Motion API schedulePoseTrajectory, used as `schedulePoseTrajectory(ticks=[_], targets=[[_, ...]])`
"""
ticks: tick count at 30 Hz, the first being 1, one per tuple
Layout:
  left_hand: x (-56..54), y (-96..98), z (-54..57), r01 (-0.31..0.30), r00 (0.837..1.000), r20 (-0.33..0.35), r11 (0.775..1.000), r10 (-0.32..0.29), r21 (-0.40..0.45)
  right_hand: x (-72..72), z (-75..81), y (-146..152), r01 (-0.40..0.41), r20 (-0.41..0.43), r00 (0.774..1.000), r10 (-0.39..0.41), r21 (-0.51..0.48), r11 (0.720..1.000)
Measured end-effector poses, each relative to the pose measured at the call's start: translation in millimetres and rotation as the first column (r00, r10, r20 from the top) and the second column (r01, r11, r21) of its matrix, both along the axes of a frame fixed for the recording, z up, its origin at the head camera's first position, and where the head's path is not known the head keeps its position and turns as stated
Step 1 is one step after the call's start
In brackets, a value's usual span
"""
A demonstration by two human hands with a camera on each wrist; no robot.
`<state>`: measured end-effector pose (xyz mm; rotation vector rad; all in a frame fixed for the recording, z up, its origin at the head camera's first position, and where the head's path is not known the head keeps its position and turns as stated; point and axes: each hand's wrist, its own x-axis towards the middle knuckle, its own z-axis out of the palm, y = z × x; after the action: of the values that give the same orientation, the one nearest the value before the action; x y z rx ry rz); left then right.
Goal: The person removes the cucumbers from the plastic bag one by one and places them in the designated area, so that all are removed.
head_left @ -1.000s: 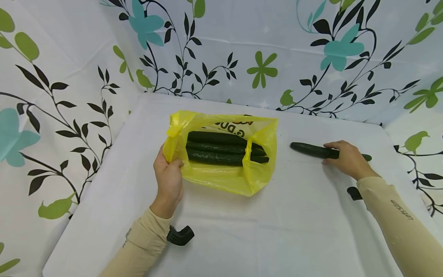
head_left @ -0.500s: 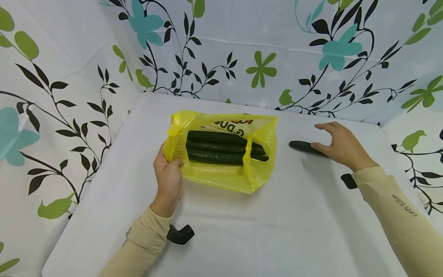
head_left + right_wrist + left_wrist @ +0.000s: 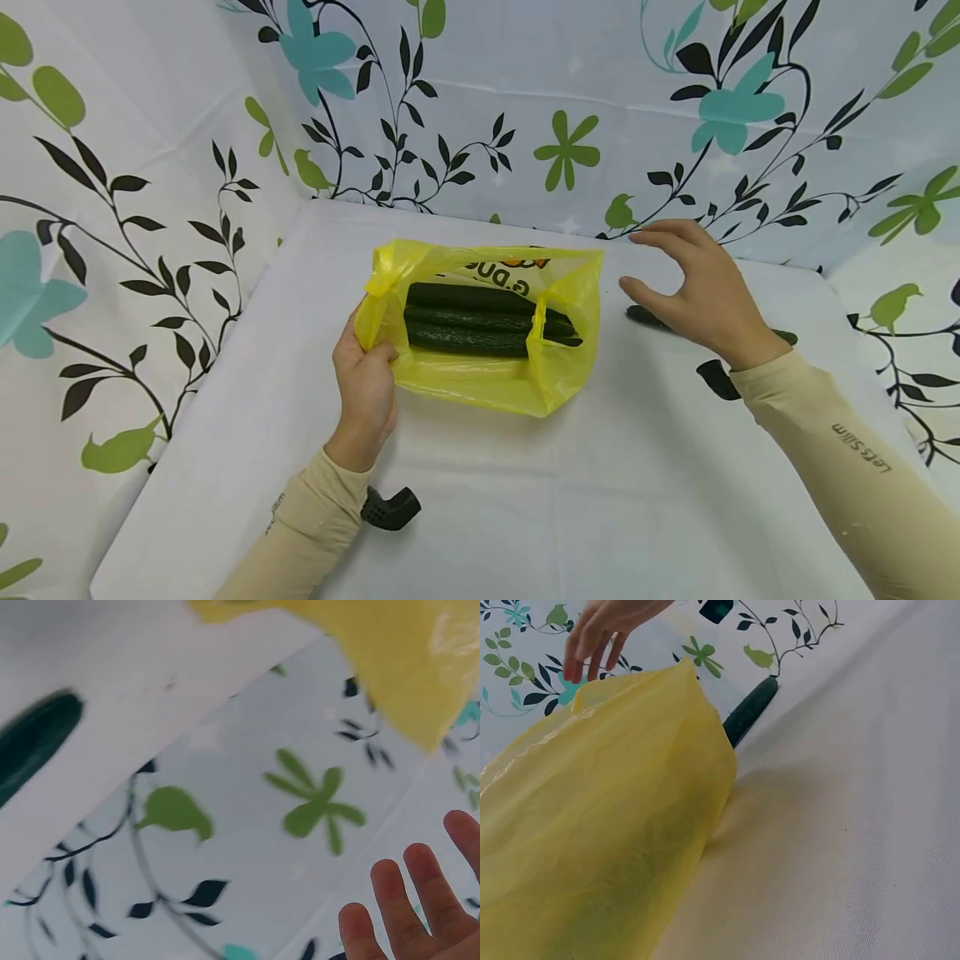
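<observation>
My left hand (image 3: 364, 392) grips the left edge of a yellow plastic bag (image 3: 465, 383), thumb over the rim. Several dark green cucumbers (image 3: 472, 321) lie side by side in the bag, seen through its open mouth. Right of the bag, another cucumber (image 3: 785, 337) lies on the table, its middle hidden under my right hand (image 3: 708, 300). That hand is raised with fingers spread apart from the thumb, holding nothing, reaching toward the bag's right side. In the right wrist view the fingers (image 3: 431, 900) show loose, with the bag (image 3: 405, 667) above them.
The white-covered table (image 3: 480, 517) spreads under everything, its back edge against a wall cloth (image 3: 480, 83) printed with leaves, birds and flowers. Black wrist devices (image 3: 392, 509) stick out beside both forearms.
My right hand has let go of the cucumber on the table, risen and moved left toward the bag. The left hand and bag stay nearly still.
</observation>
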<state>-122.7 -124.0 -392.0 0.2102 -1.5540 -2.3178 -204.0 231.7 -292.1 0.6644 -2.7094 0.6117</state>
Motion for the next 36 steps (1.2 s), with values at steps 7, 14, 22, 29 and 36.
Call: schedulePoseTrajectory(ticks=[7, 14, 22, 29, 36], targets=[[-0.1, 0.1, 0.1, 0.003, 1.0, 0.008, 1.0, -0.003, -0.005, 13.7, 14.0, -52, -0.188, -0.106, 0.977, 0.184, -0.034, 0.982], [0.5, -0.1, 0.8, -0.002, 1.0, 0.012, 1.0, 0.002, -0.014, 25.0, 22.4, -102, -0.36, -0.053, 0.932, 0.36, -0.279, 0.89], [0.1, -0.5, 0.0, 0.004, 1.0, 0.025, 1.0, -0.003, -0.016, 20.4, 7.9, -134, -0.296, 0.166, 0.857, 0.488, -0.615, 0.731], [0.2, -2.1, -1.4, 0.001, 0.999, 0.037, 1.0, 0.0, -0.013, 5.5, -24.3, -144, -0.158, 0.374, 0.776, 0.508, -0.664, 0.731], [0.4, -1.0, -2.0, -0.002, 1.0, 0.03, 1.0, 0.002, -0.002, -6.0, -53.0, -154, -0.104, 0.497, 0.755, 0.428, -0.553, 0.827]])
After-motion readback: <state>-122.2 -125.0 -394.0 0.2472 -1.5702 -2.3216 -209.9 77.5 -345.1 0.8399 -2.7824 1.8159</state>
